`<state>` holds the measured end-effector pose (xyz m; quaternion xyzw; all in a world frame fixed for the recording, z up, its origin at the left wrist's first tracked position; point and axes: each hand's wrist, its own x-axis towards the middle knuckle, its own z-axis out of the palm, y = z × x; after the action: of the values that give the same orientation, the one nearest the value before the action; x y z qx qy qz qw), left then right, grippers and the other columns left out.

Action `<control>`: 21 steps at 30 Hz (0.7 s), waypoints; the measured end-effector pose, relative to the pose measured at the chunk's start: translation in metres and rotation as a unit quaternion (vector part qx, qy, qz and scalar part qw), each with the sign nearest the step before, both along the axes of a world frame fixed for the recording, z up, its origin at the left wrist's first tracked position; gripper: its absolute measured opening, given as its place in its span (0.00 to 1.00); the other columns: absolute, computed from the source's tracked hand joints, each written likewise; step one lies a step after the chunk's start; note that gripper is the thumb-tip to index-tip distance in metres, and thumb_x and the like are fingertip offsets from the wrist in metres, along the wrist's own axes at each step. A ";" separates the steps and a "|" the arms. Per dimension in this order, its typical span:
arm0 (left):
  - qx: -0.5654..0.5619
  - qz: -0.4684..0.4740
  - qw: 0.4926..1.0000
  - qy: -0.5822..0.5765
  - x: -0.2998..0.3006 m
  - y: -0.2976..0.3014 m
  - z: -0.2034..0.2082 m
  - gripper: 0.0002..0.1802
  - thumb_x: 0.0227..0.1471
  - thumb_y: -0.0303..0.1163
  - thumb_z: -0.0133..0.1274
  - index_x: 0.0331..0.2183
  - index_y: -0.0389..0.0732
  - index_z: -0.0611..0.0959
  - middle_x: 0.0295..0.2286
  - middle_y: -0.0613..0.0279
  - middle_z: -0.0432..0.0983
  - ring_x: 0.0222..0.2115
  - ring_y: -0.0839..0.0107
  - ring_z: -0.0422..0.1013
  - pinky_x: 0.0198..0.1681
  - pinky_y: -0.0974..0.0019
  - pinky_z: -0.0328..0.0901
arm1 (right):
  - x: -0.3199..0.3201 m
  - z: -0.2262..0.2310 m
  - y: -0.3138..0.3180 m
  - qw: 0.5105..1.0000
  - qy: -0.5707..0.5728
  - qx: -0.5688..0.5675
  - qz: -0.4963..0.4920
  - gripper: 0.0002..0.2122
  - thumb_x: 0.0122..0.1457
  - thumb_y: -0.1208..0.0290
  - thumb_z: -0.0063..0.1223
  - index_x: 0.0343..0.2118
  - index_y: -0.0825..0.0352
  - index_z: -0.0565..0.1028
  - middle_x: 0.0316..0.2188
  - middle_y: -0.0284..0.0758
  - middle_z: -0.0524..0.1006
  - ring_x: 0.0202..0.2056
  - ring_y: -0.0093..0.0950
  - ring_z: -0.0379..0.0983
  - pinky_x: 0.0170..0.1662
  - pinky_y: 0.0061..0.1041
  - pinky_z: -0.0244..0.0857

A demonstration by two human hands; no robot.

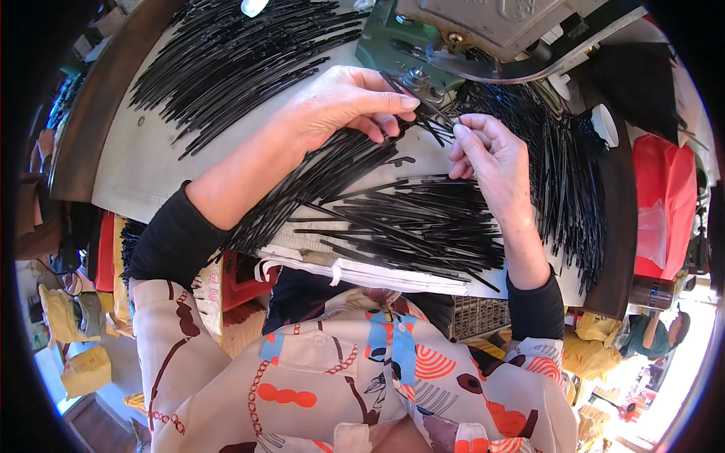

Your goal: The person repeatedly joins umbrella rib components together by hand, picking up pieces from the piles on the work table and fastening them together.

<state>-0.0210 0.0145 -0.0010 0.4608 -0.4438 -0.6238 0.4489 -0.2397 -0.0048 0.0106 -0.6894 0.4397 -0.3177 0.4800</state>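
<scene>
Between my two hands runs a thin black strip point(434, 112), slanting down from left to right in front of a machine. My left hand point(343, 106) pinches its upper part between thumb and forefinger, with the other fingers curled below. My right hand point(492, 155) is closed on its lower end, thumb against forefinger. Just behind the strip are a green machine base point(377, 45) and a small round metal part point(417, 75). Under my hands lies a loose pile of similar black strips point(423, 223).
A large heap of black strips point(226, 68) covers the far left of the pale table point(132, 143); another bundle point(563, 174) drapes along the right. A grey machine head point(483, 23) overhangs the back. White rolled cloth point(362, 273) lines the near edge. Red fabric point(657, 204) hangs at right.
</scene>
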 end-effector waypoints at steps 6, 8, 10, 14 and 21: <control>-0.039 -0.033 0.998 -0.049 0.003 -0.001 0.000 0.15 0.44 0.37 0.58 0.29 0.34 0.81 0.26 0.59 0.77 0.26 0.75 0.74 0.24 0.77 0.67 | -0.011 -0.003 -0.012 1.000 -0.011 0.004 -0.008 0.08 0.58 0.72 0.46 0.36 0.72 0.71 0.18 0.30 0.71 0.16 0.16 0.68 0.19 0.12 0.60; -0.053 -0.070 0.991 -0.098 0.005 0.000 0.002 0.13 0.46 0.38 0.56 0.27 0.35 0.81 0.25 0.61 0.77 0.25 0.77 0.73 0.24 0.77 0.65 | -0.016 -0.002 -0.016 1.000 -0.012 0.002 -0.007 0.09 0.58 0.72 0.47 0.36 0.72 0.71 0.18 0.29 0.72 0.16 0.16 0.68 0.19 0.12 0.60; -0.069 -0.086 0.987 -0.118 0.010 -0.001 0.003 0.14 0.46 0.38 0.55 0.28 0.35 0.81 0.24 0.62 0.77 0.25 0.77 0.73 0.24 0.78 0.65 | -0.020 0.001 -0.019 1.000 0.009 0.006 0.002 0.09 0.57 0.72 0.47 0.36 0.72 0.72 0.18 0.30 0.72 0.16 0.16 0.68 0.19 0.12 0.60; -0.067 -0.145 0.976 -0.149 0.015 0.001 0.008 0.14 0.46 0.37 0.56 0.27 0.34 0.81 0.22 0.62 0.76 0.23 0.78 0.73 0.23 0.78 0.66 | -0.035 0.003 -0.027 1.000 0.016 0.012 0.013 0.09 0.57 0.72 0.48 0.35 0.72 0.72 0.18 0.30 0.72 0.16 0.16 0.68 0.19 0.12 0.61; -0.036 -0.263 0.947 -0.182 0.015 0.008 0.020 0.13 0.46 0.34 0.55 0.28 0.31 0.81 0.17 0.62 0.75 0.18 0.78 0.72 0.21 0.78 0.66 | -0.056 0.014 -0.035 0.993 0.054 0.077 0.067 0.10 0.57 0.71 0.48 0.36 0.73 0.72 0.18 0.30 0.72 0.16 0.16 0.68 0.19 0.12 0.61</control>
<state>-0.0064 0.0227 0.0193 0.4165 -0.6457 -0.6090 0.1967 -0.2953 -0.0398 0.0251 -0.6944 0.4410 -0.2126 0.5274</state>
